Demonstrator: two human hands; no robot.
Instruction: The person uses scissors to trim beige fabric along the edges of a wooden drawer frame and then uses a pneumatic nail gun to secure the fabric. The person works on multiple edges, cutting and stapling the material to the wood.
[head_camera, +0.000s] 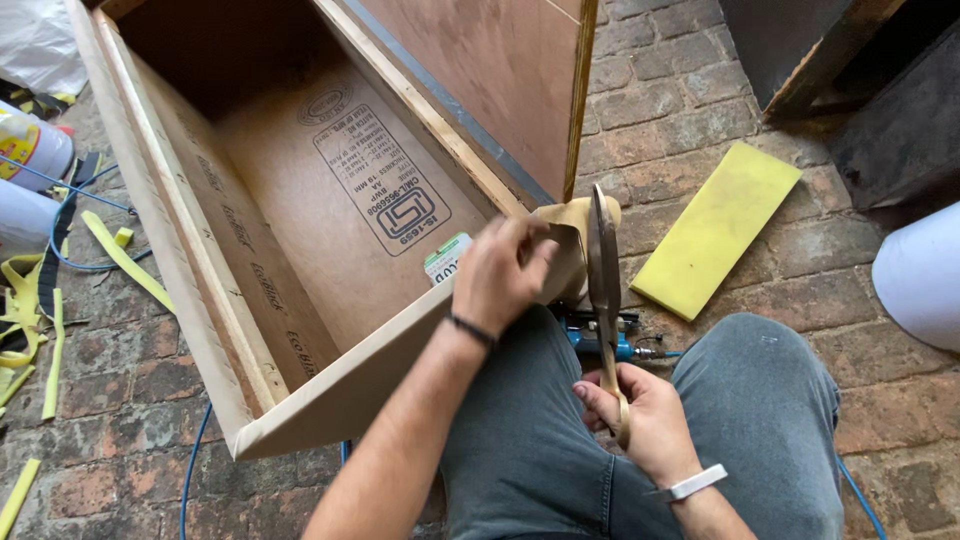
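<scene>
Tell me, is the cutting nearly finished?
Some is done: yellow offcut strips lie on the brick floor. Right now the left hand holds a tan strip at the plywood box corner, and the right hand holds big scissors beside it. A whole yellow foam pad lies uncut.

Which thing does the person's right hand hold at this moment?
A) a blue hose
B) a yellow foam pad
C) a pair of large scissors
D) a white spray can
C: the right hand grips the handle of the large scissors, whose blades point up beside the tan strip held by the left hand.
</scene>
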